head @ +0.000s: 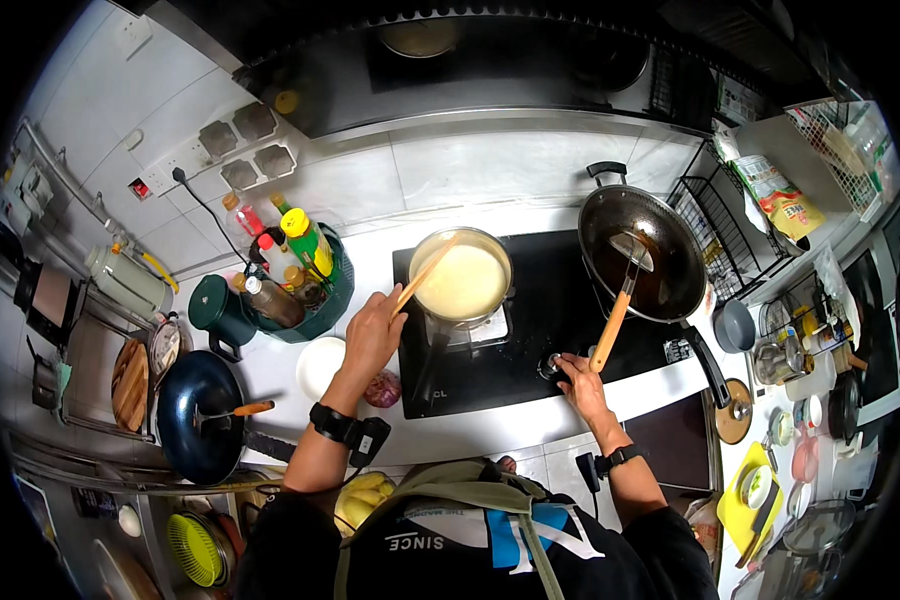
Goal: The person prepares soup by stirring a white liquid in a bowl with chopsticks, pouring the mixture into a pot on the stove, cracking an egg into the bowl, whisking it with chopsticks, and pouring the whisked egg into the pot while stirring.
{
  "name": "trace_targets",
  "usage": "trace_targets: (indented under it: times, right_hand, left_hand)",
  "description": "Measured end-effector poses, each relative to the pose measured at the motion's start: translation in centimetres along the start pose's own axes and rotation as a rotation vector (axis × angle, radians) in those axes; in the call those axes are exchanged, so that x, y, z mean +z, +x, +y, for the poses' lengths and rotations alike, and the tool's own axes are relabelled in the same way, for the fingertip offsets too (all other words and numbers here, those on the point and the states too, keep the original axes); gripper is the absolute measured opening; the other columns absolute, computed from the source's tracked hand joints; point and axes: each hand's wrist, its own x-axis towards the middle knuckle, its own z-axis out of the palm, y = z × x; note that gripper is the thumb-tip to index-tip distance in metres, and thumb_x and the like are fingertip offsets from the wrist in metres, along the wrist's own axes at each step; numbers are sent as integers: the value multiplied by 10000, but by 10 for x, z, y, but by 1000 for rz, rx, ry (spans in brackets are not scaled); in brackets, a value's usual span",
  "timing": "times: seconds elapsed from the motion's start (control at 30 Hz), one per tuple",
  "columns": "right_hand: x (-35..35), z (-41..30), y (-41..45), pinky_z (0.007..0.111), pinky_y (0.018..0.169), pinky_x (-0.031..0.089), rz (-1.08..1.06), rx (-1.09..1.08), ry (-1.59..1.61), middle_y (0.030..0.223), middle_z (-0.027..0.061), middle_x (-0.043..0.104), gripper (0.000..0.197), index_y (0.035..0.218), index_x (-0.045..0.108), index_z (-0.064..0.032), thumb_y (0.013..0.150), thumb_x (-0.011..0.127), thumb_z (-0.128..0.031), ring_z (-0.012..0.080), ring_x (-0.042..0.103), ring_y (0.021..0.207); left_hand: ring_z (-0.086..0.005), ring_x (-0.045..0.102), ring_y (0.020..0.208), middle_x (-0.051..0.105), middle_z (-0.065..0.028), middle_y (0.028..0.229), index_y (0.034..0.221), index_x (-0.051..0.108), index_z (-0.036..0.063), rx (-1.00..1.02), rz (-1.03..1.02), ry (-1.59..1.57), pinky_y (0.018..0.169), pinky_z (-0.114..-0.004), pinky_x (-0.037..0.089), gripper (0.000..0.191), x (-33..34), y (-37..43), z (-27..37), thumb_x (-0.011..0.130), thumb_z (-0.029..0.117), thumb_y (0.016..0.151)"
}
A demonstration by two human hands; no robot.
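Observation:
My left hand (375,334) is closed on wooden chopsticks (424,277), their far ends at the pale yellow liquid in a saucepan (460,279) on the left burner. With its fingers on a control knob (551,364), my right hand (581,382) rests at the front of the black glass cooktop (529,300). The wooden handle of a metal ladle or skimmer (612,334) passes just above that hand. The head of this utensil lies in a dark wok (675,255), which has brown liquid or oil at its bottom.
A red onion (382,388) and a white bowl (321,367) sit left of the cooktop. Behind them stands a green basket (337,289) of bottles. A dark blue wok (200,416) is at the left; a grey bowl (734,327) and glass lid (733,411) are at the right.

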Motion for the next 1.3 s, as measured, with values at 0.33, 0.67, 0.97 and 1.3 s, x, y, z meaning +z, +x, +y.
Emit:
trace_targets:
  times: [0.33,0.67,0.97,1.3]
  right_hand:
    - [2,4,14,358,909,473,-57,34,51,1182,127,556,512,1111,631,-84,649,620,135,299,541,1062]
    - [8,14,24,364,899,468,-144,-43,-22,1103,106,574,399,1071,647,-90,694,633,42,300,555,1001]
    - [6,13,25,343,858,492,-144,-84,-90,1061,84,562,458,1094,630,-92,663,665,58,285,562,972]
    - [12,19,27,334,847,501,-178,-75,-16,1085,88,549,458,1085,626,-67,657,647,92,286,566,964]
  left_hand:
    - [-147,503,596,542,-70,686,1276,504,34,-303,3,-537,580,-280,439,396,18,-21,-14,532,102,887]
    - [-23,432,530,538,23,723,1316,469,40,-499,-80,-828,458,-170,358,410,19,-33,-12,508,102,912]
    - [-63,474,596,527,6,762,1272,518,45,-431,-106,-785,547,-202,405,414,12,-27,-6,506,40,858]
    - [-80,482,615,528,-8,781,1269,531,72,-422,-161,-711,569,-211,413,446,14,-26,-7,494,5,830]
